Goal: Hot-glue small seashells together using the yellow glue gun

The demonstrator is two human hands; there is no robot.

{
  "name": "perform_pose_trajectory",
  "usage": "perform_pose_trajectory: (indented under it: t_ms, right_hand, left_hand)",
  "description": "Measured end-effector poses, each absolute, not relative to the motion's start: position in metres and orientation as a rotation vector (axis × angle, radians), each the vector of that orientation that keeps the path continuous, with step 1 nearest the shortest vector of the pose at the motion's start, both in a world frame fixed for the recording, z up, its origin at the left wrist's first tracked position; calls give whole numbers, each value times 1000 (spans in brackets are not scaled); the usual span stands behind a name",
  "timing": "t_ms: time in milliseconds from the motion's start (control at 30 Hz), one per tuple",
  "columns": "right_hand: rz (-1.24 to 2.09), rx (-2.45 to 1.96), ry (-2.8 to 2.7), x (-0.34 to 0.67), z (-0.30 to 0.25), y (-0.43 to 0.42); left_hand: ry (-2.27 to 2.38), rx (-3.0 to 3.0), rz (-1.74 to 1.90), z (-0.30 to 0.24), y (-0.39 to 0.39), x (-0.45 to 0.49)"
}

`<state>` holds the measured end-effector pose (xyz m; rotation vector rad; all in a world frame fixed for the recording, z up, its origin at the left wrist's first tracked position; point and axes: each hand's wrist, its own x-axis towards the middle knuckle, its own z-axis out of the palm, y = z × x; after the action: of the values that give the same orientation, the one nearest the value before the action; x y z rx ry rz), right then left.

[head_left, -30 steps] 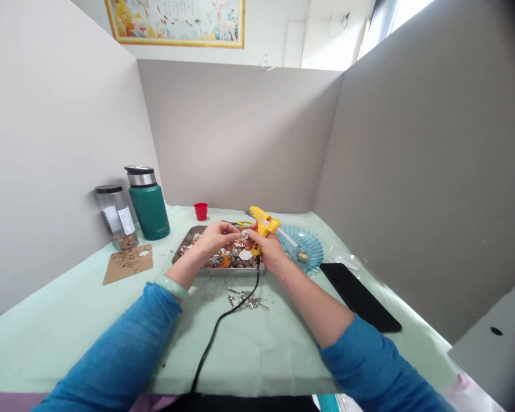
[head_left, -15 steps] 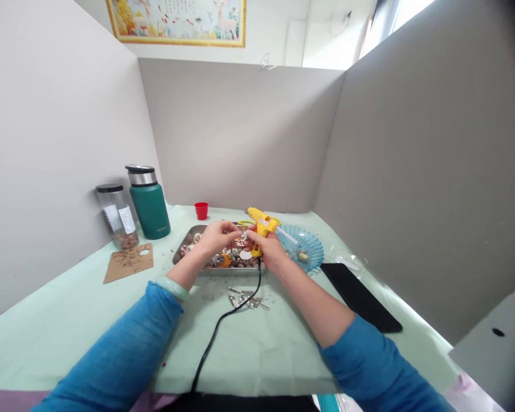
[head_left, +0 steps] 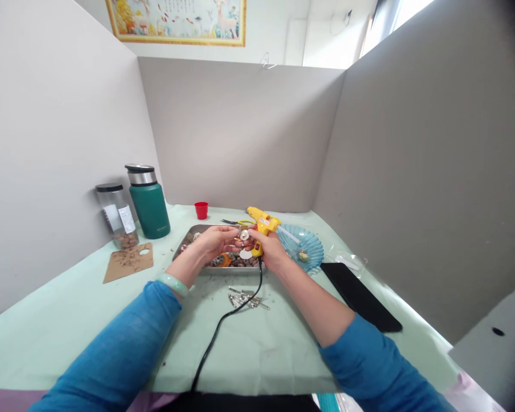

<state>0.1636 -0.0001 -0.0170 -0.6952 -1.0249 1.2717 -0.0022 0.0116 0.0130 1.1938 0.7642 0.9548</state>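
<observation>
My right hand (head_left: 273, 252) is closed around the handle of a yellow hot glue gun (head_left: 264, 222), its nozzle pointing up and away to the left. A small round whitish piece (head_left: 244, 234) sits between the fingertips of both hands. My left hand (head_left: 217, 243) pinches it from the left, while the right thumb and fingers reach it from the other side. Too small to name, the piece shows a pale face. Beneath the hands lies a metal tray (head_left: 236, 271) of brown pebbles and decorative bits, among them an orange piece (head_left: 224, 261) and a white disc (head_left: 246, 254).
Metal pin clips (head_left: 248, 298) lie before the tray, beside the gun's black cord (head_left: 217, 332). Rightward are a blue glass plate (head_left: 313, 243) and a black slab (head_left: 360, 297). Leftward stand a green bottle (head_left: 149, 209), a jar (head_left: 118, 214), a brown card (head_left: 126, 264) and a red cup (head_left: 201, 210).
My left hand has turned and shifted slightly, so the round piece shows more of its pale face. Dark-tipped, yellow-handled pliers or scissors now show behind the tray. The glue gun barely moved.
</observation>
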Motion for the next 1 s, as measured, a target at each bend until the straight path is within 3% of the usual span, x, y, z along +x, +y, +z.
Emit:
perform_pose_trajectory:
  t_ms: [800, 1000]
  right_hand:
    - [1051, -761, -1175, 158, -18, -8]
    - [1206, -715, -1283, 167, -10, -14]
  left_hand:
    - [645, 892, 894, 15, 10, -2]
    - [659, 806, 1016, 21, 22, -20]
